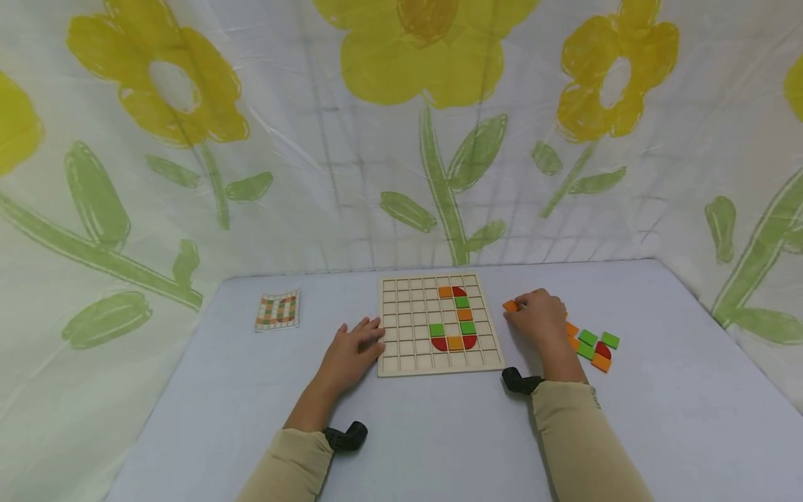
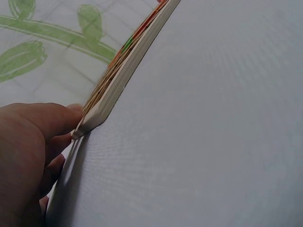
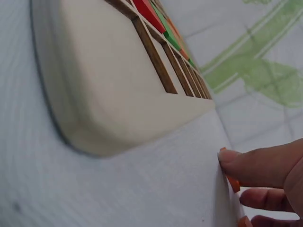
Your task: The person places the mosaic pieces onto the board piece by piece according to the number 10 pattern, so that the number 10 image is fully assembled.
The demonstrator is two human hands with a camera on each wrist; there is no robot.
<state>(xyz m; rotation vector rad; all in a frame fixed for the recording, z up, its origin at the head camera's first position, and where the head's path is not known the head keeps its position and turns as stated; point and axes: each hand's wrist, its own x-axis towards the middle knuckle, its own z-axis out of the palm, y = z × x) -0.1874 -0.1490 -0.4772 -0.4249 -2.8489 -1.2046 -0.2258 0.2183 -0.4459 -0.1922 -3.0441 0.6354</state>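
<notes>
A wooden grid board (image 1: 410, 352) lies flat on the table, with orange, green and red tiles set in a hook-shaped line in its right half. My left hand (image 1: 351, 354) rests at the board's left edge, its fingers loosely spread and the thumb touching the rim (image 2: 102, 111). To the right of the board, my right hand (image 1: 539, 321) pinches an orange square tile (image 1: 511, 306) between thumb and fingers. In the right wrist view the thumb covers part of that orange tile (image 3: 233, 183).
Several loose orange, green and red tiles (image 1: 586, 351) lie beside and behind the right wrist. At the table's left lies a small card (image 1: 277, 311) printed with a coloured grid pattern. A white curtain with painted flowers (image 1: 288, 209) hangs behind the table.
</notes>
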